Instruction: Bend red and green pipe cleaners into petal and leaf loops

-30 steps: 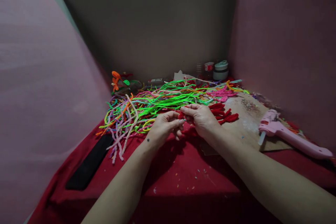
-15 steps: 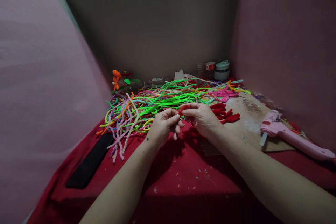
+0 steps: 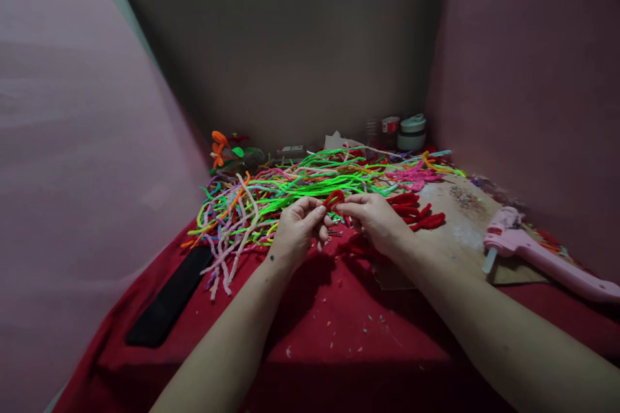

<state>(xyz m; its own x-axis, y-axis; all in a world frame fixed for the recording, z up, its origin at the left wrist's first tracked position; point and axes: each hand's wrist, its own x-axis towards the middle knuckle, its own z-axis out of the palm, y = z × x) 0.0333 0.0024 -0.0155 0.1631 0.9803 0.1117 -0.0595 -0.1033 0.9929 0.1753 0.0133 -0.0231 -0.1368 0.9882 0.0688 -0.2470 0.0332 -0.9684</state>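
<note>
A red pipe cleaner [image 3: 334, 197], bent into a small loop, is held up between my two hands. My left hand [image 3: 298, 229] pinches its lower end between thumb and forefinger, the other fingers curled. On the other side, my right hand [image 3: 375, 219] closes its thumb and forefinger on the same loop. Just beyond my right hand lie several red pipe-cleaner loops [image 3: 423, 216]. Behind both hands spreads a heap of loose pipe cleaners [image 3: 310, 187], mostly green, with pink, orange, purple and yellow ones.
A pink glue gun [image 3: 533, 251] rests on a brown board [image 3: 460, 239] at the right. At the left lies a long black object [image 3: 169, 297] on the red cloth [image 3: 349, 329]. An orange flower [image 3: 219, 145] and a lidded container [image 3: 411, 132] stand at the back.
The red pipe cleaner now shows as a more open, taller loop between my fingers. My hands have moved slightly apart. The whole view has shifted a little.
</note>
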